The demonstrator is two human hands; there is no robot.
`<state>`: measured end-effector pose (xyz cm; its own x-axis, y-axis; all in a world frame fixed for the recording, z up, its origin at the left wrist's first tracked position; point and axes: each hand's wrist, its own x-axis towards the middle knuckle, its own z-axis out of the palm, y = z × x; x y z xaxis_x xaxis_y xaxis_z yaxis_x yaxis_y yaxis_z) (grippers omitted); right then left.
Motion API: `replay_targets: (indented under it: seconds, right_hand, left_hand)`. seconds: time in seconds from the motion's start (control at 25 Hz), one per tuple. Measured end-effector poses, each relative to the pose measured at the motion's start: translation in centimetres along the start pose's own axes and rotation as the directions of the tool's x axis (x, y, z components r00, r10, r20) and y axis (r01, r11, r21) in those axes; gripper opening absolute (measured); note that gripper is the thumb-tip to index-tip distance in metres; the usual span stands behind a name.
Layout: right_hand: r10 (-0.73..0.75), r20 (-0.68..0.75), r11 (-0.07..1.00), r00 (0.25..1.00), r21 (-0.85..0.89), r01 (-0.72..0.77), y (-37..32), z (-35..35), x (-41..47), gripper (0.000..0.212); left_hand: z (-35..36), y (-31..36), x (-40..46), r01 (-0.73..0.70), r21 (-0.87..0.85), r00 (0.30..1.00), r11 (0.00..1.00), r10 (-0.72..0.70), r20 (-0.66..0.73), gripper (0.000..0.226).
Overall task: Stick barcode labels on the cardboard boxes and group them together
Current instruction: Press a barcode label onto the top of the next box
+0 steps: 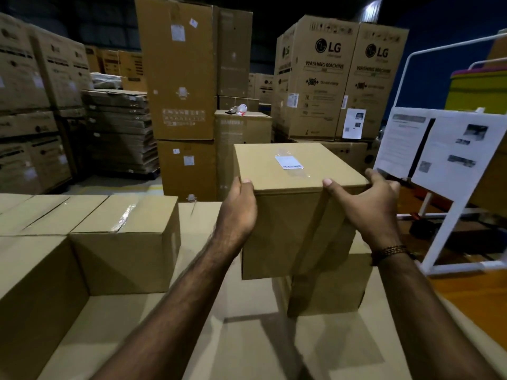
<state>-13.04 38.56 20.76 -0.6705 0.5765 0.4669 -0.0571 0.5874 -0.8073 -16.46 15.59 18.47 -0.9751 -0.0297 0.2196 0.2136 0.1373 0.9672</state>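
Note:
A plain cardboard box (288, 215) is held up in the middle of the view, with a white barcode label (288, 162) under clear tape on its top face. My left hand (237, 215) grips its left side, thumb hooked over the top edge. My right hand (367, 207) grips the near right corner, thumb on top and fingers round the right side. Another plain box (332, 292) stands just below and behind the held one. Taped boxes (123, 242) sit in a row to the left on a large cardboard surface (247, 346).
Tall stacks of washing machine cartons (337, 83) and other big boxes (181, 69) fill the background. A white frame stand with printed sheets (439, 149) is at the right, over an orange floor (472, 294). Flattened cardboard (120, 127) is piled at the left.

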Motion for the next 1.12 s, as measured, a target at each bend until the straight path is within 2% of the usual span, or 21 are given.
replay_targets:
  seconds: [0.16, 0.36, 0.52, 0.68, 0.84, 0.96, 1.12]
  right_hand:
    - [-0.036, 0.065, 0.999, 0.997, -0.016, 0.037, -2.1, 0.8, -6.6, 0.107]
    - [-0.050, 0.143, 0.999, 0.988, 0.004, 0.050, -4.2, 2.9, -13.9, 0.104]
    - [-0.024, 0.227, 1.000, 0.974, 0.013, 0.021, -3.2, 5.1, -19.4, 0.098]
    - [0.067, 0.314, 0.996, 0.947, 0.042, -0.085, -0.8, 8.2, -25.0, 0.077]
    - [0.175, 0.343, 0.982, 0.923, 0.007, -0.189, 1.9, 10.5, -29.7, 0.059]
    - [0.233, 0.307, 0.971, 0.923, -0.017, -0.239, 2.7, 10.8, -32.9, 0.046]
    - [0.256, 0.292, 0.965, 0.922, -0.027, -0.259, 2.7, 10.7, -34.9, 0.036]
  left_hand:
    - [-6.1, -2.5, -4.6, 0.047, -0.027, 0.997, 0.999, -0.049, -0.063, 0.074]
    - [-12.6, -6.0, -11.0, 0.105, -0.109, 0.985, 0.988, -0.118, -0.124, 0.068]
    - [-17.2, -9.6, -15.6, 0.158, -0.126, 0.970, 0.979, -0.178, -0.168, 0.062]
    - [-20.7, -13.7, -19.2, 0.264, -0.080, 0.936, 0.961, -0.275, -0.219, 0.067]
    - [-23.7, -16.3, -20.9, 0.379, 0.011, 0.906, 0.925, -0.369, -0.208, 0.041]
    - [-25.1, -17.5, -22.6, 0.422, 0.023, 0.894, 0.906, -0.412, -0.174, 0.039]
    - [-25.9, -17.8, -22.5, 0.445, 0.099, 0.880, 0.890, -0.414, -0.232, 0.043]
